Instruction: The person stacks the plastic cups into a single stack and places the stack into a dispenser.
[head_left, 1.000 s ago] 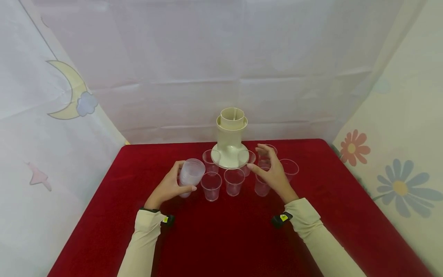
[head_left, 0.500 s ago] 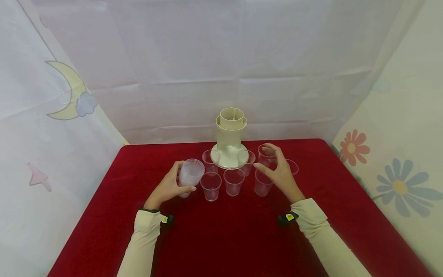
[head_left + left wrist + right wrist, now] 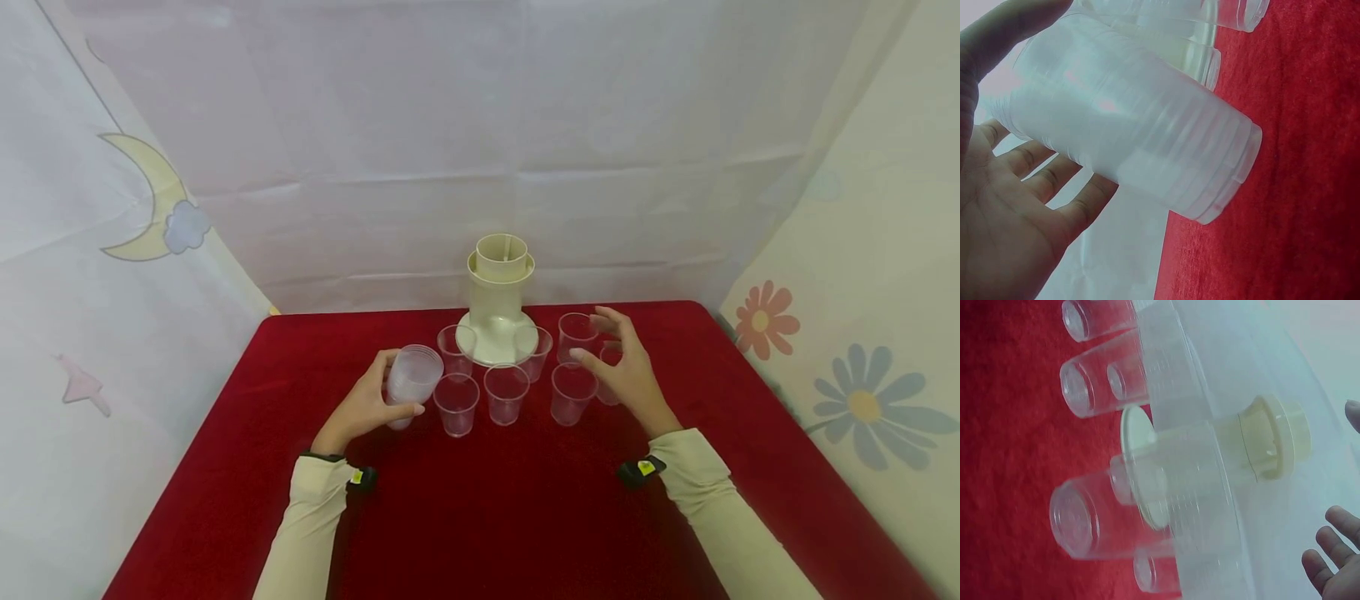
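Observation:
My left hand [image 3: 370, 402] grips a stack of nested clear plastic cups [image 3: 415, 375], thumb on the near side and fingers behind. The left wrist view shows this stack [image 3: 1141, 119] tilted, its bases toward the red cloth. My right hand [image 3: 626, 371] is spread beside the rightmost clear cup [image 3: 608, 393], which it partly hides; contact is not plain. In the right wrist view its fingers [image 3: 1335, 547] are parted, with nothing held. Several single clear cups stand upright in two rough rows, among them a front-right cup [image 3: 573, 393] and a back-right cup [image 3: 577, 335].
Behind the cups stands a cream cylindrical dispenser-like object [image 3: 498, 287] on a round base. Red cloth [image 3: 480, 517] covers the table. White fabric [image 3: 390, 125] hangs behind it, with printed sheets at both sides.
The right hand has moved right, away from the front-right and back-right cups, to the rightmost cup. My left hand and its stack have hardly moved.

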`<action>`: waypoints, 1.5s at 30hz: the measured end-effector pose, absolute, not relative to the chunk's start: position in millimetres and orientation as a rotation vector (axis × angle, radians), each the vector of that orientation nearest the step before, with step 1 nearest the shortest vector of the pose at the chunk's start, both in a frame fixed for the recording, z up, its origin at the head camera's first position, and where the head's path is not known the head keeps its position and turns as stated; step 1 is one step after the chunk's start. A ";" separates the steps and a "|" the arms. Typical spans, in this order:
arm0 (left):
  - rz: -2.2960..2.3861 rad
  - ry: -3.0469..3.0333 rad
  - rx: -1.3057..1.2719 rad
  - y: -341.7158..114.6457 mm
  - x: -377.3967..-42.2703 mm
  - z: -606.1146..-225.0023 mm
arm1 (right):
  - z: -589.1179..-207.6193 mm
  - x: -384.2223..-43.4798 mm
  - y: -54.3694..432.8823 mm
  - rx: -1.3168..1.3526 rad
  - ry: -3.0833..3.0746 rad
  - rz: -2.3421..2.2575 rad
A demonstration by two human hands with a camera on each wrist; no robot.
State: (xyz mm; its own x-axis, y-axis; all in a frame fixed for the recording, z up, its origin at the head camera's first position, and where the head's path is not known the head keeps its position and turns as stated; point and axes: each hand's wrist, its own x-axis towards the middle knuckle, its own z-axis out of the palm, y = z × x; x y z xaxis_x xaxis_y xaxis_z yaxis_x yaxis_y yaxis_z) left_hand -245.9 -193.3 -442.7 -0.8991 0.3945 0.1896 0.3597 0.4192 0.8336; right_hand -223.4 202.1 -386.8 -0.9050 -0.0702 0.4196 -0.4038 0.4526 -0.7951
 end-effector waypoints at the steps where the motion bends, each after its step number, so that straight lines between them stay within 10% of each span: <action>1: 1.523 2.622 0.695 -194.8 -248.4 -446.5 | -388.8 -225.5 205.2 0.396 -2.383 1.427; 45: 1.561 2.599 0.699 -200.7 -258.5 -464.1 | -429.4 -244.7 266.9 0.274 -2.414 1.353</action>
